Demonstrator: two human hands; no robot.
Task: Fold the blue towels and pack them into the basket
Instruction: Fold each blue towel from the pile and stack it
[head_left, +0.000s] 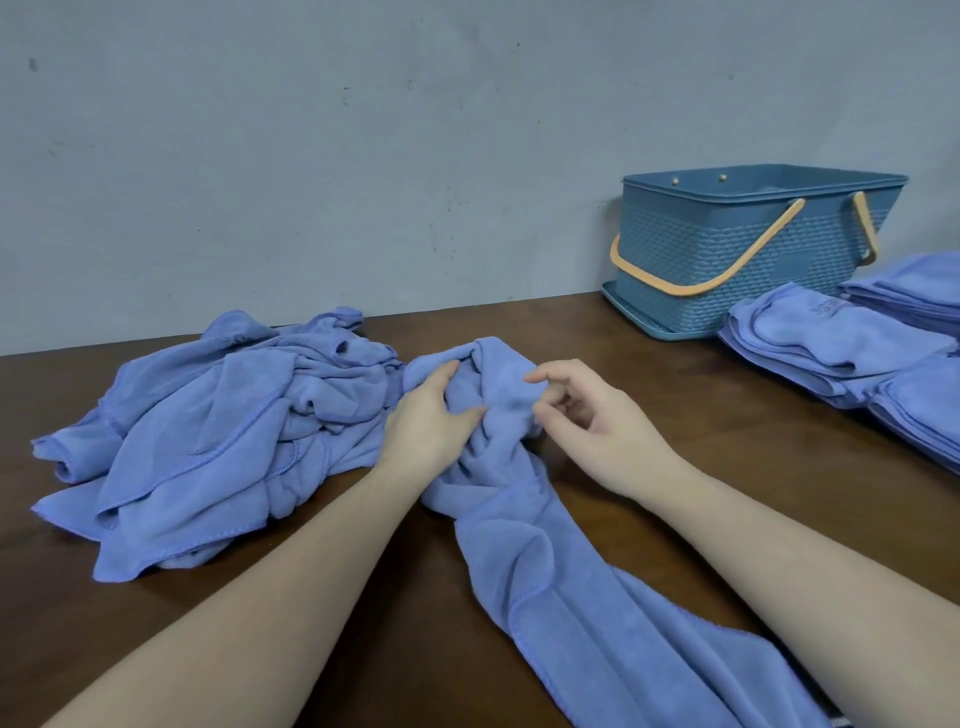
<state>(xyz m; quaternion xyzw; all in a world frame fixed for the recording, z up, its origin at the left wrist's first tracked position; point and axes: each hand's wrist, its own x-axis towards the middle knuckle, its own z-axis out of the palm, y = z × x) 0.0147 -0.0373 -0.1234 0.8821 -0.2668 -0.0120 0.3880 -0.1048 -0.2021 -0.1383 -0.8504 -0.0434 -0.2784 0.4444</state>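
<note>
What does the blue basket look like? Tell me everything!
The basket is dark blue plastic with a woven-looking pattern on its walls and a smooth rim. Two pale orange handles hang folded down. It stands upright on a matching blue tray, at the table's far right against the grey wall. Folded blue towels lie in front. No hand touches it.

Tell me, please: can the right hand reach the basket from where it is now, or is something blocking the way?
Probably yes. The right hand is at the bunched towel, and bare table lies between it and the basket. The folded stacks sit further right, not across that path.
</note>
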